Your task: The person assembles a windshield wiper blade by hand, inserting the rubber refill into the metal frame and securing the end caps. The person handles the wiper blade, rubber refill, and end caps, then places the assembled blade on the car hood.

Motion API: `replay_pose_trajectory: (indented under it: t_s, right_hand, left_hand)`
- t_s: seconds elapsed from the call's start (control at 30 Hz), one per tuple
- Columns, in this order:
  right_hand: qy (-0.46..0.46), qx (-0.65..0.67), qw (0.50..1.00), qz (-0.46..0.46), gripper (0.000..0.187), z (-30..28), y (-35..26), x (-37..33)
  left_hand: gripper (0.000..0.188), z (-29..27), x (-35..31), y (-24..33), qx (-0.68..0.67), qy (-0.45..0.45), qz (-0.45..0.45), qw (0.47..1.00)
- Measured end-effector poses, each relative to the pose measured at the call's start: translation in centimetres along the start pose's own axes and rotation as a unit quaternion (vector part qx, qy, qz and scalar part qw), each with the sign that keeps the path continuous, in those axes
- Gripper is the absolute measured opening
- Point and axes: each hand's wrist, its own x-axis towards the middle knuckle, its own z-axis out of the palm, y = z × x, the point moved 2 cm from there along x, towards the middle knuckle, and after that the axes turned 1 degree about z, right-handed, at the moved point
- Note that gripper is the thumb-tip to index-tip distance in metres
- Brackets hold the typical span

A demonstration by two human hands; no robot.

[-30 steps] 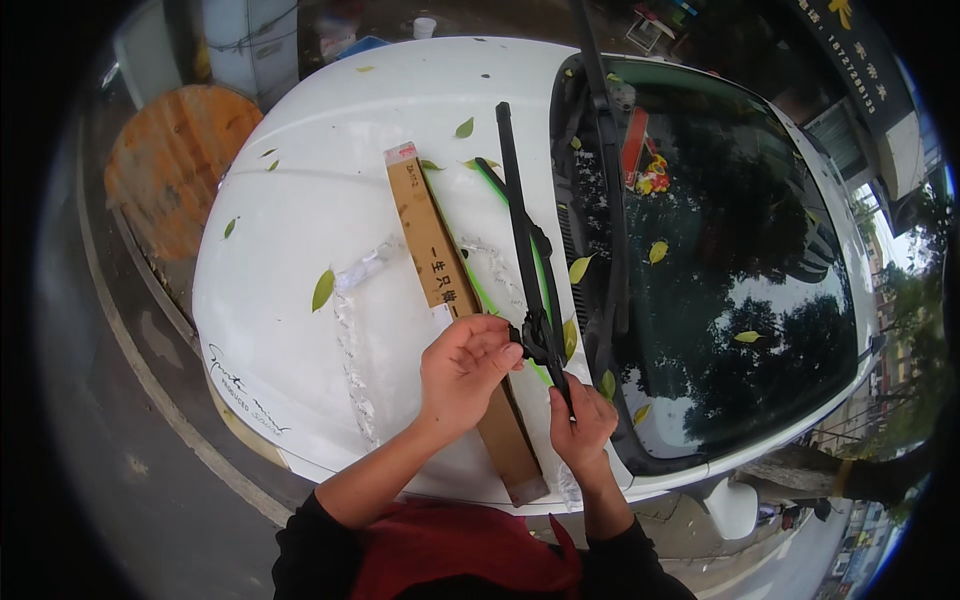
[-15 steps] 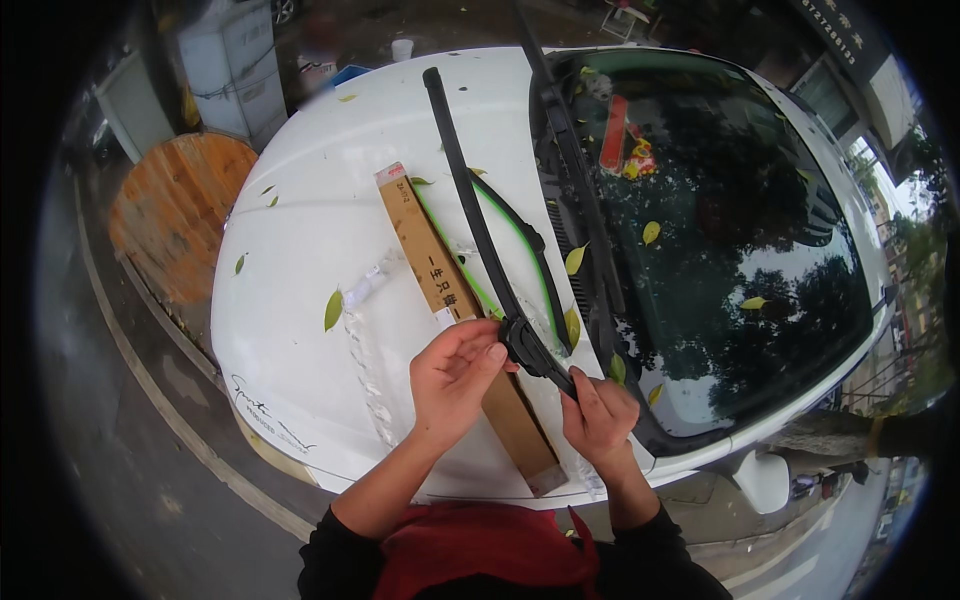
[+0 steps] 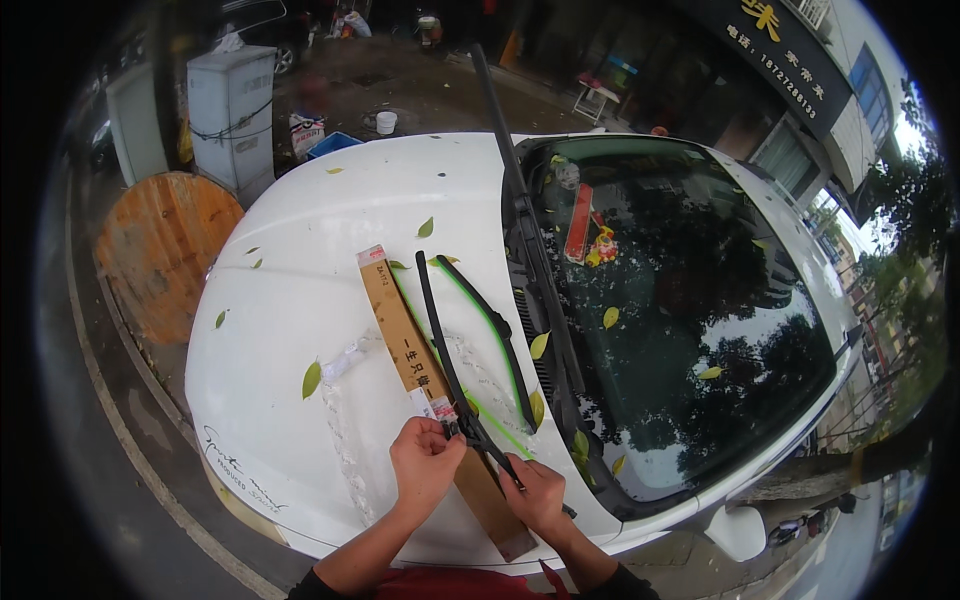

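A black wiper blade (image 3: 437,325) slants over the car's white bonnet, held in both hands. My left hand (image 3: 428,462) pinches it at its middle connector, with thumb and fingers together. My right hand (image 3: 538,494) is closed around the part nearer me, and the near end pokes out past the fingers. Under the blade and my hands lies a long brown cardboard box (image 3: 402,352). Just right of the held blade, a second wiper blade with bright green edging (image 3: 503,345) rests on the bonnet.
A black wiper arm (image 3: 530,235) stands along the windscreen's base (image 3: 690,300). Clear plastic wrapping (image 3: 345,440) and scattered leaves (image 3: 312,378) lie on the bonnet (image 3: 270,330). Beyond are a wooden cable-drum top (image 3: 165,255), a grey cabinet (image 3: 230,120) and a white bucket (image 3: 386,122).
My view has tilted up, showing more of the street. The held blade has come nearer me, its far end now about level with the box's far end. Both hands keep hold.
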Motion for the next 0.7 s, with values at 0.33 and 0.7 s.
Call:
replay_pose_trajectory:
  t_s: [0.33, 0.7]
  right_hand:
    - [-0.153, -0.045, 0.987, 0.005, 0.020, 2.7, 2.6, -0.2]
    - [0.158, -0.047, 0.973, -0.161, 0.041, -7.9, -1.5, 20.7]
  left_hand:
    - [0.042, -1.6, 0.7, -2.0, 0.369, -0.099, 0.172, 0.908]
    - [0.033, 2.4, 12.9, 14.8, 0.168, -0.143, 0.362, 0.906]
